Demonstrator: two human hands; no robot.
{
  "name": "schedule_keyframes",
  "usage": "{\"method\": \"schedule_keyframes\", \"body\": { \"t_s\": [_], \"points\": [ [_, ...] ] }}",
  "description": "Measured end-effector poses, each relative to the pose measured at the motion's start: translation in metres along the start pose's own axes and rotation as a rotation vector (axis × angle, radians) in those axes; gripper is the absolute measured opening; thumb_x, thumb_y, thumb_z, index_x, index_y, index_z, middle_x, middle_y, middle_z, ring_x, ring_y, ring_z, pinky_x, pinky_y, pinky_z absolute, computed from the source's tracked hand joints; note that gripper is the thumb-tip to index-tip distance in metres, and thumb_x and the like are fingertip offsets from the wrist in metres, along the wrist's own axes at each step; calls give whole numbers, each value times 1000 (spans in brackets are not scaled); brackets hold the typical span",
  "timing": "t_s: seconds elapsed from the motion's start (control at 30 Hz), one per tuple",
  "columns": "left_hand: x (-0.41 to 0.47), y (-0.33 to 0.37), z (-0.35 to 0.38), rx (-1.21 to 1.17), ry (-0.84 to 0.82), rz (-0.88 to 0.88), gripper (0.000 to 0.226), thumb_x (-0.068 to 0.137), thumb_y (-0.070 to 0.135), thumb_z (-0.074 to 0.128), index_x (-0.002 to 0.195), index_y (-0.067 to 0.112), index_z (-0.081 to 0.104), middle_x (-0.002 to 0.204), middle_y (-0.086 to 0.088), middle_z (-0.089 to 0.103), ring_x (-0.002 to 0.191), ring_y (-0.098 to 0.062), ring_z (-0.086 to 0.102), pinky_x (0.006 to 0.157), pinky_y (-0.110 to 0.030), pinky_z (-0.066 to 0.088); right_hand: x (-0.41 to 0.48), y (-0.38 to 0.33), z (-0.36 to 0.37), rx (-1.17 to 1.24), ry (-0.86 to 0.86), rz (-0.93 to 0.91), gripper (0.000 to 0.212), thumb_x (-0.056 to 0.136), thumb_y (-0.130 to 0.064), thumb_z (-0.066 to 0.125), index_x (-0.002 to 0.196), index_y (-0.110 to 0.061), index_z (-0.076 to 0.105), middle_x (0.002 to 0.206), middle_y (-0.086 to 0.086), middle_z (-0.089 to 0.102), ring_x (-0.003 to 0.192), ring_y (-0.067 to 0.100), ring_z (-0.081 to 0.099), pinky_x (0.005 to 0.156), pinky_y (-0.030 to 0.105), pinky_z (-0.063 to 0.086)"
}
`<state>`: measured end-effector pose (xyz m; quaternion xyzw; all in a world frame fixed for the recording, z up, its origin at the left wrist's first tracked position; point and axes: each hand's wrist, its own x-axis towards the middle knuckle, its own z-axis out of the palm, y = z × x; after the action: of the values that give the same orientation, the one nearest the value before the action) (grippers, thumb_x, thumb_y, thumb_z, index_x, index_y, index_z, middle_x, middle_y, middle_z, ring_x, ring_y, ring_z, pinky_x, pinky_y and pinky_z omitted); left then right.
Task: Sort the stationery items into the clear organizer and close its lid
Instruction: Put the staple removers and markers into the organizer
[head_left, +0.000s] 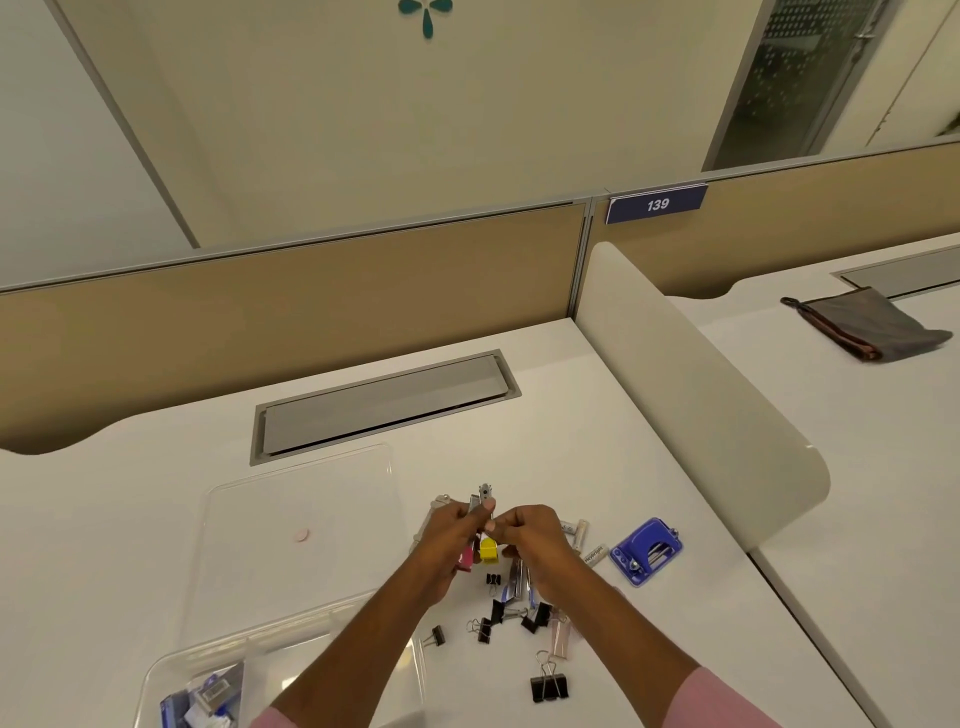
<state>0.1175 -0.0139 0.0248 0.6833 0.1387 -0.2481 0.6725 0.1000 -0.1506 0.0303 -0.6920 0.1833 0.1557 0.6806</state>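
Desk: white cubicle desk (545, 395), tan partition behind.
Organizer: clear organizer (171, 675) at near left, lid (296, 519) open and lying flat behind it; some items already inside.
Loose stationery: blue hole punch (647, 551) at right, black binder clips (549, 685) near.
Hands: left hand (457, 530) and right hand (524, 535) together pinch a slim metal tool (485, 493); exact type unclear.
Advice: carry it left in one firm grip, seat it flat in a free compartment.

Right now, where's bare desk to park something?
Free: between the hole punch and the white divider; also left of the open lid. Crowded: binder clips around both hands.
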Motion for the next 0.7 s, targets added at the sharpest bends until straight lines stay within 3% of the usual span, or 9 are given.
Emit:
{"method": "schedule_keyframes", "body": {
  "t_s": [0.1, 0.2, 0.4, 0.53, 0.7],
  "points": [
    [-3, 1, 2, -21, -27, -19, 33, 87, 38, 65, 92, 7, 57, 75, -4, 59, 68, -13, 59, 60, -29, 49, -4, 0, -4, -6, -7, -32, 25, 73, -8, 81, 55, -18, 68, 65, 3, 72, 62, 12, 67, 59, 24, 51],
    [-8, 3, 7, -46, -43, -53, 25, 92, 34, 57, 86, 9, 56, 67, -3, 56, 59, -13, 56, 51, -27, 45, -8, 0, -7, 20, -27, -58, 21, 72, -6, 82, 57, -13, 70, 62, 7, 72, 59, 16, 69, 57, 23, 55],
    [-17, 3, 14, -78, -48, -123, 25, 96, 24, 42, 101, 9, 61, 81, -13, 55, 66, -21, 53, 56, -31, 42, -15, 0, -10, 0, 56, -72, 18, 72, -10, 83, 61, -6, 69, 57, 6, 71, 53, 17, 69, 51, 24, 56],
    [-23, -1, 18, -95, -64, -95, 20, 96, 19, 47, 91, 5, 60, 72, -11, 54, 54, -18, 49, 55, -32, 41, -19, 4, -19, 28, 161, -34, 21, 72, -14, 84, 72, 2, 69, 63, 12, 72, 52, 16, 67, 49, 22, 54],
    [-26, -9, 19, -129, -3, -88, 20, 99, 21, 47, 93, 3, 51, 65, -9, 52, 51, -19, 52, 64, -41, 48, -22, 13, -45, 150, 327, 62, 20, 76, -15, 81, 74, 0, 69, 67, 16, 72, 56, 20, 64, 57, 32, 58]
  ]
}}
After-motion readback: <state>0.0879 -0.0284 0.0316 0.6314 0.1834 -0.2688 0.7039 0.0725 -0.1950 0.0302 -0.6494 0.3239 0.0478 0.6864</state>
